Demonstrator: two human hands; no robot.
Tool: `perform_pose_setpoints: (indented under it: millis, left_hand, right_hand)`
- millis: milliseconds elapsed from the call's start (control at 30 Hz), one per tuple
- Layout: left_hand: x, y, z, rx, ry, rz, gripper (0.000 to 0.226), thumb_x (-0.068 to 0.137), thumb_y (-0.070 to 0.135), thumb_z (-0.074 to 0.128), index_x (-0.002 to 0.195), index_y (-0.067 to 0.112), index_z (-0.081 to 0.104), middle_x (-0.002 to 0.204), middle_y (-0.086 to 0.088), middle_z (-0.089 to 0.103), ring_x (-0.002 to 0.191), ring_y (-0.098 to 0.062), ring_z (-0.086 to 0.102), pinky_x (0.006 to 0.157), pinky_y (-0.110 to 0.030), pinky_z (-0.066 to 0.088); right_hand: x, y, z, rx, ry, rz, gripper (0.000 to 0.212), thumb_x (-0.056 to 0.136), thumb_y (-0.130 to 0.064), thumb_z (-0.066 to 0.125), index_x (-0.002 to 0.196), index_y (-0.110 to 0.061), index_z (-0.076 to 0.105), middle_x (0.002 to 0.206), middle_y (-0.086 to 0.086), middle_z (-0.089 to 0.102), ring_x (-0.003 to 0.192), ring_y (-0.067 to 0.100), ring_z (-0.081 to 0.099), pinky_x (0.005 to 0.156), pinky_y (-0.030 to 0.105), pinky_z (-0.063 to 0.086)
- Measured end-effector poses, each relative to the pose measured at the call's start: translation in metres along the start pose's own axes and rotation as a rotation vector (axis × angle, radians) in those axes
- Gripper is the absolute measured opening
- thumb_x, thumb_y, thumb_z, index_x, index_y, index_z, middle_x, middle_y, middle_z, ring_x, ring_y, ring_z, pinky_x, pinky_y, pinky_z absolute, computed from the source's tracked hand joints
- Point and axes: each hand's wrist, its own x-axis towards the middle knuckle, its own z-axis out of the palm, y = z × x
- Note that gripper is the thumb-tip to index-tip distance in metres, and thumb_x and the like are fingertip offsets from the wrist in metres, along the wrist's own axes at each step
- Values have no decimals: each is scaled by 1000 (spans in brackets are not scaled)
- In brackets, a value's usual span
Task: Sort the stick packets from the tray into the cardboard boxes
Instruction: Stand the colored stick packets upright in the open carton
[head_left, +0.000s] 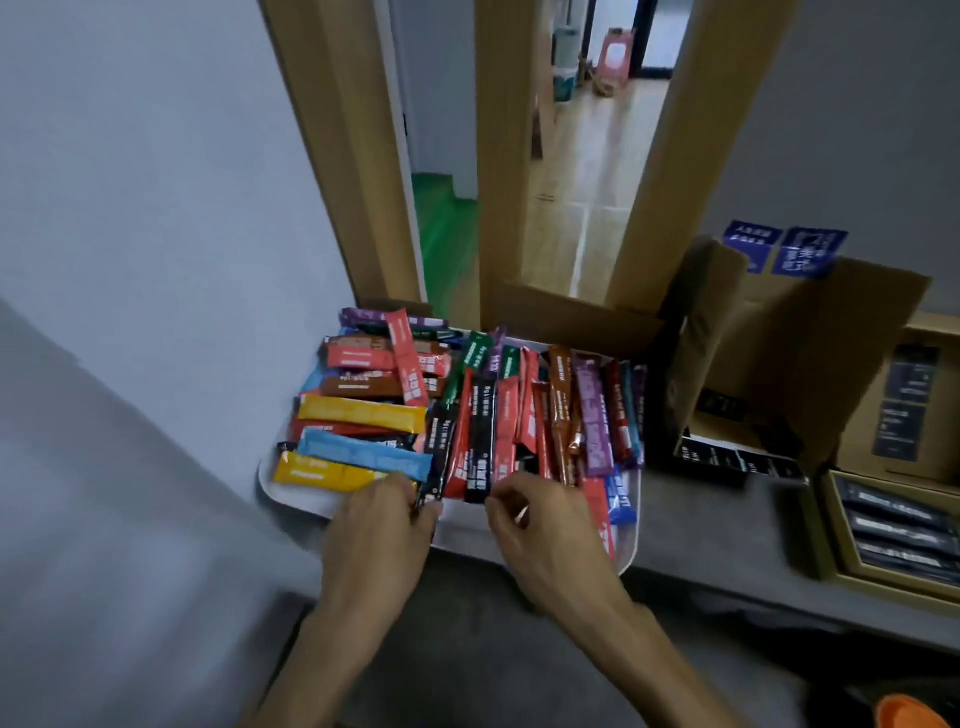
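A white tray (463, 535) on the grey counter holds several stick packets (524, 415) in red, yellow, blue, purple, brown, green and black. My left hand (382, 519) pinches the near end of a black packet (440, 457) at the tray's front. My right hand (543, 525), fingers curled, pinches the near end of a second black packet (480, 441) beside it. Right of the tray stands an open cardboard box (769, 364) with black packets on its floor. A low box (826, 530) at the far right holds rows of black packets.
Another cardboard box (909, 410) with dark labels stands behind the low one. Tall cardboard flaps (675, 156) rise behind the tray, with a doorway and wooden floor beyond. A grey wall is on the left. An orange object (909, 714) shows at the bottom right corner.
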Motion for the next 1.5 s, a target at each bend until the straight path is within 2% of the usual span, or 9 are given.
perform_pose_setpoints:
  millis: [333, 433, 500, 633, 767, 867, 1167, 1367, 1500]
  left_hand:
    - [-2, -5, -13, -381, 29, 288, 14, 86, 21, 73, 82, 28, 61, 84, 17, 56, 79, -2, 56, 62, -15, 44]
    - [2, -11, -18, -423, -19, 418, 7, 88, 24, 72, 91, 28, 67, 94, 18, 60, 91, 0, 58, 74, -17, 47]
    - [17, -36, -23, -238, 38, 445, 32, 85, 29, 75, 115, 29, 64, 117, 14, 57, 109, -3, 52, 93, -24, 45]
    - [55, -79, -42, 204, -100, 459, 84, 79, 40, 76, 150, 31, 32, 153, 7, 32, 140, -16, 31, 114, -37, 30]
    - [77, -80, -49, 344, -171, 543, 101, 78, 50, 74, 156, 29, 12, 164, 4, 9, 151, -18, 9, 122, -37, 17]
    - [89, -79, -52, 347, -214, 561, 106, 74, 55, 76, 155, 28, 13, 159, 6, 22, 147, -15, 20, 120, -33, 21]
    - [97, -83, -48, 248, -191, 588, 65, 82, 43, 73, 137, 29, 41, 135, 9, 42, 125, -9, 42, 103, -28, 43]
    - [91, -85, -47, 155, -138, 535, 51, 88, 37, 68, 134, 29, 48, 134, 8, 48, 122, -12, 50, 96, -30, 49]
    - [85, -81, -45, 4, -84, 440, 40, 89, 38, 69, 125, 28, 55, 129, 8, 55, 115, -16, 57, 84, -33, 54]
  right_hand:
    - [26, -22, -3, 480, 5, 207, 29, 98, -37, 58, 87, -12, 67, 75, 6, 68, 65, 11, 64, 55, 20, 50]
    - [30, -24, -3, 521, 100, 268, 19, 100, -33, 55, 94, -15, 61, 86, -1, 69, 75, 11, 68, 62, 26, 57]
    - [34, -20, -11, 536, 207, 319, 11, 103, -27, 47, 106, -19, 54, 98, 6, 69, 86, 22, 70, 69, 39, 62]
    - [52, -21, -26, 290, 226, 308, 20, 99, -21, 51, 116, -20, 41, 103, 8, 63, 79, 23, 68, 64, 49, 61]
    - [75, -32, -10, -188, 71, 369, 73, 82, -58, 69, 128, -11, 37, 125, 13, 49, 101, 29, 61, 83, 44, 56]
    - [85, -37, 7, -342, -11, 401, 103, 73, -66, 74, 140, -2, 30, 130, 17, 49, 113, 34, 59, 85, 42, 51]
    - [103, -33, 6, -222, 152, 371, 44, 84, -31, 69, 115, -8, 49, 103, 11, 66, 93, 34, 66, 70, 35, 48]
    - [101, -13, -22, 516, 109, 365, 25, 86, -11, 72, 108, -15, 61, 93, 8, 72, 84, 23, 72, 74, 40, 60]
    - [78, -13, -22, 819, 121, 328, 28, 84, -22, 77, 110, -19, 67, 98, -1, 76, 93, 17, 72, 84, 37, 55]
